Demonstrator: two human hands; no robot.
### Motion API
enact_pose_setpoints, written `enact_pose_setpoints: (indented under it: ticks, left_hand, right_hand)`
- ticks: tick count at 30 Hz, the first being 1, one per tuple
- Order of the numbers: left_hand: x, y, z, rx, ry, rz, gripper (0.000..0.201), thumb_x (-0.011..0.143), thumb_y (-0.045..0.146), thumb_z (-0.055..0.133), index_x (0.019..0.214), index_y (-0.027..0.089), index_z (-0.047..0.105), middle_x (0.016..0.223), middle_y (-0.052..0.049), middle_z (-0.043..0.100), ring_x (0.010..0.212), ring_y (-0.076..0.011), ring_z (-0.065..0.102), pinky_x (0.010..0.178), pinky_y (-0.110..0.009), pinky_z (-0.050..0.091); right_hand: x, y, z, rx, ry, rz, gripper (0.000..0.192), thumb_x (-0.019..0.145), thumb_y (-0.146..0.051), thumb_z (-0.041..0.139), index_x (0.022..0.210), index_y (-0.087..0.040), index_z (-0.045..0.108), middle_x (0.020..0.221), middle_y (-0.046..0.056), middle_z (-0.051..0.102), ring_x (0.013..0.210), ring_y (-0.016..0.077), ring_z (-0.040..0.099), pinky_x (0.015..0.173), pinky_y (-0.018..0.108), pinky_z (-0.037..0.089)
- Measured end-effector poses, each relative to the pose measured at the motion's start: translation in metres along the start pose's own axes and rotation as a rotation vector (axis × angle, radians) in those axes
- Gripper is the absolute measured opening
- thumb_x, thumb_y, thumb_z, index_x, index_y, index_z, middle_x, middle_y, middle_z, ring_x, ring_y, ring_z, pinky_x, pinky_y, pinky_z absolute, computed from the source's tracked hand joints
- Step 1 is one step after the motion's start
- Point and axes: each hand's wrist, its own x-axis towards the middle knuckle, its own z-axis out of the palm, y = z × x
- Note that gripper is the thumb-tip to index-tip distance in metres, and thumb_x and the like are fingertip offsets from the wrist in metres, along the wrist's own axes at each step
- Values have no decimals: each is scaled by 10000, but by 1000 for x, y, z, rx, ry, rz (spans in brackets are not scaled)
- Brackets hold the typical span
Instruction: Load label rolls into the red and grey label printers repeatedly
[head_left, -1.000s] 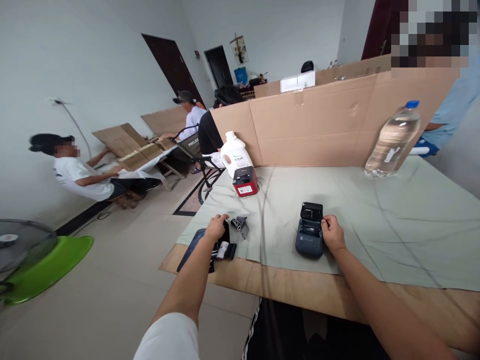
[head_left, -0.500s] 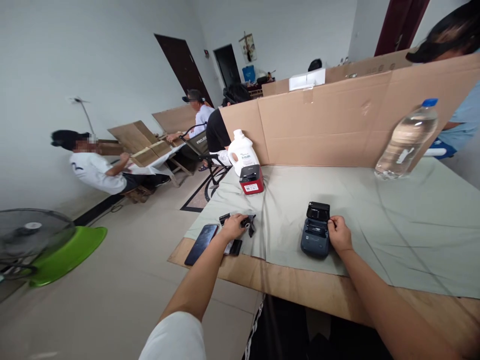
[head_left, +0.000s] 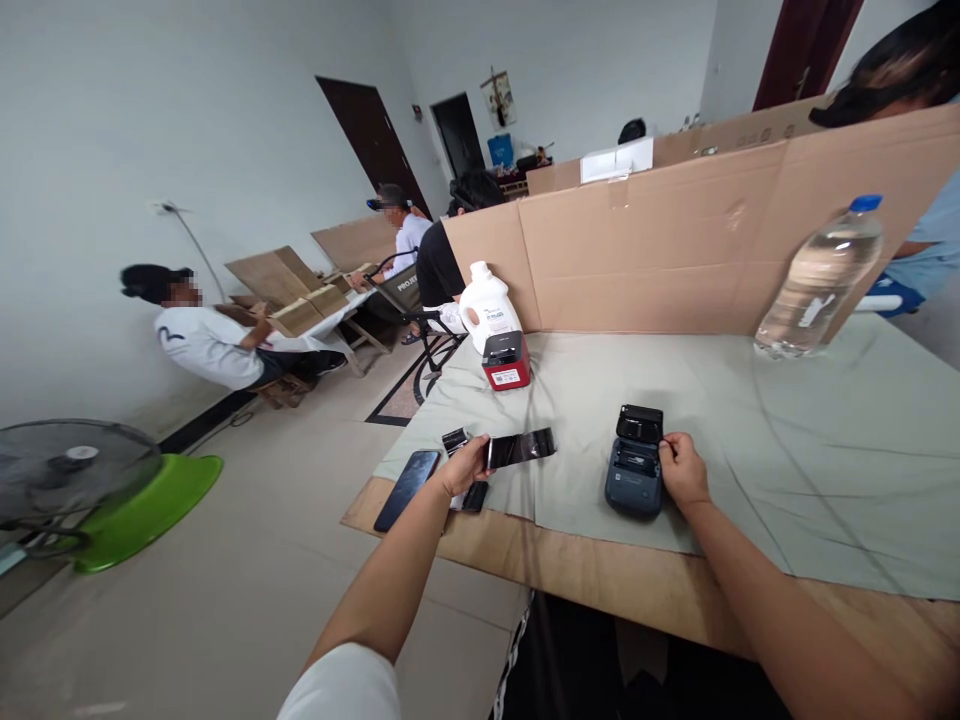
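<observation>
My left hand (head_left: 466,466) grips one end of a shiny black strip of tape (head_left: 523,447), which stretches out to the right just above the grey cloth (head_left: 750,450). Small black roll parts (head_left: 465,494) lie under and beside that hand. My right hand (head_left: 681,468) rests against the right side of a small dark blue label printer (head_left: 634,474), whose black lid stands open at the far end.
A dark phone (head_left: 407,476) lies at the table's left edge. A red-and-black printer (head_left: 505,361) and a white jug (head_left: 487,307) stand farther back, a water bottle (head_left: 817,278) at right. A cardboard wall (head_left: 675,240) borders the table. Other people sit at left and behind it.
My left hand moved right from the black parts near the phone, closed on the tape and lifted it, so the strip now hangs stretched out. My right hand stayed on the printer.
</observation>
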Motion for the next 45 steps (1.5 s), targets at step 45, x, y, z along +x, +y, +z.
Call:
enact_pose_setpoints:
  ticks: [45]
  left_hand:
    - [43,72,231,1383,-311,701,291,773,118,533,1048,145,627,1022,-141,664,998,-314,599,875,-451,423]
  right_hand:
    - [-3,-6,0,25,-8,-17,245,826,-385,365,916,-224,526,835,69,678,760,231,631,688,330,461]
